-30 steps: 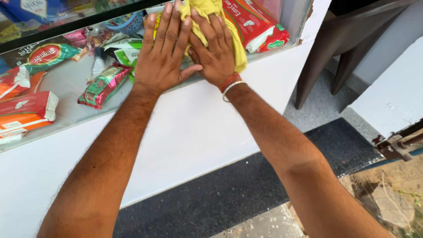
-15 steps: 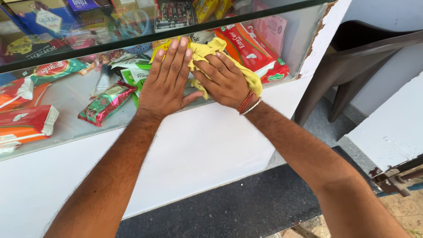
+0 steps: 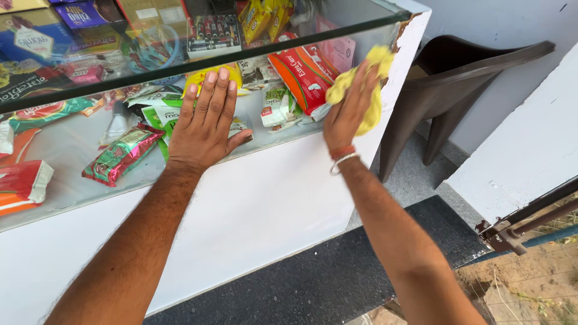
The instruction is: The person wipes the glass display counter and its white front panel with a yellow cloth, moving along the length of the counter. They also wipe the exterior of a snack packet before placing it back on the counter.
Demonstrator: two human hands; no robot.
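Two hands are pressed against the sloping glass front [image 3: 72,144] of a white display counter [image 3: 265,210], and the wiping looks well advanced. The right hand [image 3: 349,111] has the yellow cloth [image 3: 367,84] up at the far right end of the pane, next to the chipped white corner, so that end is being covered now. How clean the glass to the left is cannot be told, since it shows only reflections and the packets behind it.

Its fingers lie flat and together over the cloth, pinning it to the glass rather than bunching it. That forearm reaches up and forward, a red thread and metal bangle [image 3: 342,157] at the wrist.

Spread wide and holding nothing, the left hand [image 3: 205,123] rests palm-down on the glass near the middle, arm nearly straight. A brown plastic chair [image 3: 457,78] stands just beyond the counter.
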